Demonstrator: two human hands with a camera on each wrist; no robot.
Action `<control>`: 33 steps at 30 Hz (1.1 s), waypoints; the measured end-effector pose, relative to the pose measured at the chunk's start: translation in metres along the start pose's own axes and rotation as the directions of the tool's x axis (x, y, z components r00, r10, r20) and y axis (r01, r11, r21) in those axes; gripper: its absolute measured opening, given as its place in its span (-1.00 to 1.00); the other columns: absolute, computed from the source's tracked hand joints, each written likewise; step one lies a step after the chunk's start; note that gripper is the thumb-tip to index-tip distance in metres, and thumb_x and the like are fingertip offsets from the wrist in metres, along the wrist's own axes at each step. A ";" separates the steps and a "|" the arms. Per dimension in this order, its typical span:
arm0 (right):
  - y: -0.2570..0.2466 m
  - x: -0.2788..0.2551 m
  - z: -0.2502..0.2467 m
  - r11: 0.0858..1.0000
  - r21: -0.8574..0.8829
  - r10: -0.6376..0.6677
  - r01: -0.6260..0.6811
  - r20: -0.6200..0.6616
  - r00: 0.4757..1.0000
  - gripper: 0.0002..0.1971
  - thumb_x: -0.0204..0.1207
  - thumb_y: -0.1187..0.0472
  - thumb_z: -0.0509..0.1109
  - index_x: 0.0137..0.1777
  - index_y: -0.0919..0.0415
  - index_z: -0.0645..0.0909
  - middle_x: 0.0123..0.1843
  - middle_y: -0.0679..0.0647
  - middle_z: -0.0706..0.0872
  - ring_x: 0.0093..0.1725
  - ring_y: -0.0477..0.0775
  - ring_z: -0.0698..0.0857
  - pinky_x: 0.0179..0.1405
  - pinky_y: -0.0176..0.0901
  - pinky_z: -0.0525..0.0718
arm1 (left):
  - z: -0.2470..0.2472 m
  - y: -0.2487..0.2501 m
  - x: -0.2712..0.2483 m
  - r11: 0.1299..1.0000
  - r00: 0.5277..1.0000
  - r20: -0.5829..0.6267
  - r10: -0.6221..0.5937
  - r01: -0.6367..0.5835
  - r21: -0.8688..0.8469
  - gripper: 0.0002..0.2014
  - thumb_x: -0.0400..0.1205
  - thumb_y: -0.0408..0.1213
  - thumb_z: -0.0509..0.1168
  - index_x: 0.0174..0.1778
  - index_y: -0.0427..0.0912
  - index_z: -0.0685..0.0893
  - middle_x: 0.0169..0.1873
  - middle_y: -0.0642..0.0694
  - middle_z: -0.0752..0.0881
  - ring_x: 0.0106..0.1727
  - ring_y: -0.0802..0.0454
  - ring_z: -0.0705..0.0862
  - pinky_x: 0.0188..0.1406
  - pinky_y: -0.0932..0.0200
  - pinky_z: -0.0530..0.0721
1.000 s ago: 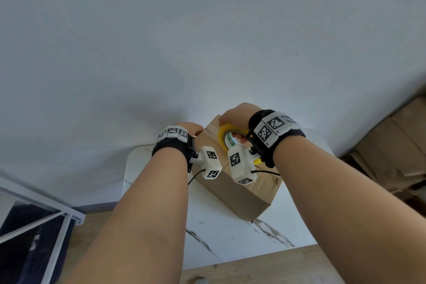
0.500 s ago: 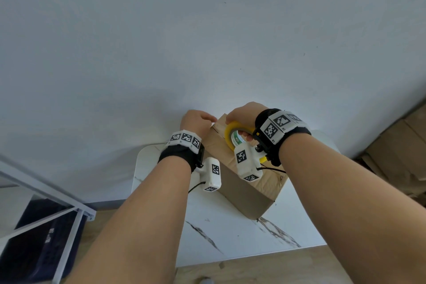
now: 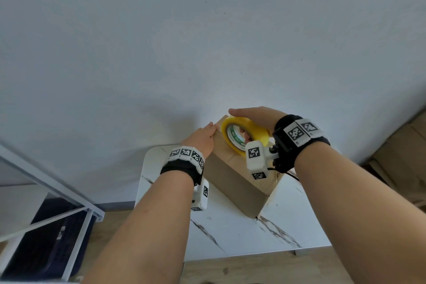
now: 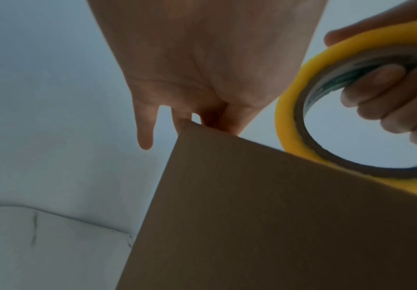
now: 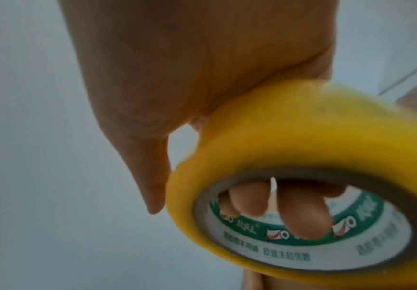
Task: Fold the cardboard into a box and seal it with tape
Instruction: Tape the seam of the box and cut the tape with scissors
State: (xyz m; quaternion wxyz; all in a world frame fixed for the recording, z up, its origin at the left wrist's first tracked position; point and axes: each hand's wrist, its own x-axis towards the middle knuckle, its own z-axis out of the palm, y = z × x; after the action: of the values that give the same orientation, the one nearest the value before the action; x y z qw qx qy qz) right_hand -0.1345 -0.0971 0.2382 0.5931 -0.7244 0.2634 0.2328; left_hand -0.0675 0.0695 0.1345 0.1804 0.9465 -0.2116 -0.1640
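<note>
The box [image 3: 237, 182] is plain brown cardboard — matt, faintly fibrous. The tape roll [image 3: 244, 132] is glossy yellow plastic film on a printed paper core. The worktop [image 3: 232, 235] looks like smooth white marble-patterned stone; the floor [image 3: 253, 270] — pale wood.

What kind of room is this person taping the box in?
Probably a plain room at home or a small packing corner. The cardboard box sits on a small white marble-look table against a bare wall, over a wooden floor, with more cardboard stacked nearby.
</note>
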 end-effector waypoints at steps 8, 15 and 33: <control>0.011 -0.006 0.002 0.983 -0.141 -0.142 0.121 -0.153 0.978 -0.73 0.53 0.00 0.43 -0.07 0.24 0.58 -0.27 0.13 0.68 -0.44 0.03 0.67 -0.60 -0.30 0.62 | 0.000 0.017 -0.010 0.922 0.980 0.018 -0.200 0.182 0.343 -0.38 0.71 -0.23 -0.11 0.64 0.32 -0.17 0.69 0.09 -0.07 0.70 -0.14 -0.07 0.56 -0.47 -0.12; 0.028 -0.019 -0.010 0.920 -0.390 -0.139 0.030 -0.255 0.957 -0.63 0.41 -0.06 0.52 -0.24 0.30 0.64 -0.40 0.17 0.68 -0.40 0.18 0.64 -0.22 -0.05 0.67 | 0.001 0.031 -0.015 0.909 0.964 0.023 -0.264 0.240 0.340 -0.22 0.62 -0.34 0.02 0.63 0.34 -0.21 0.70 0.03 -0.11 0.70 -0.15 -0.12 0.55 -0.48 -0.17; 0.031 -0.035 -0.013 0.928 -0.368 -0.148 0.060 -0.217 0.965 -0.51 0.45 -0.21 0.45 -0.16 0.30 0.61 -0.40 0.18 0.69 -0.54 0.11 0.64 -0.50 -0.27 0.60 | 0.007 0.036 -0.021 0.979 0.999 -0.015 0.036 -0.032 0.200 -0.34 0.56 -0.65 -0.03 0.61 -0.17 0.21 0.69 -0.06 0.03 0.70 -0.02 0.01 0.64 0.07 0.05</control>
State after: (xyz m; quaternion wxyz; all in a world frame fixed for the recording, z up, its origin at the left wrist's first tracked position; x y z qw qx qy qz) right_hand -0.1809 -0.1115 0.2400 0.4262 -0.8562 0.2473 0.1554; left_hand -0.1001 0.0467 0.1483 0.0892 0.9575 -0.2413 -0.1303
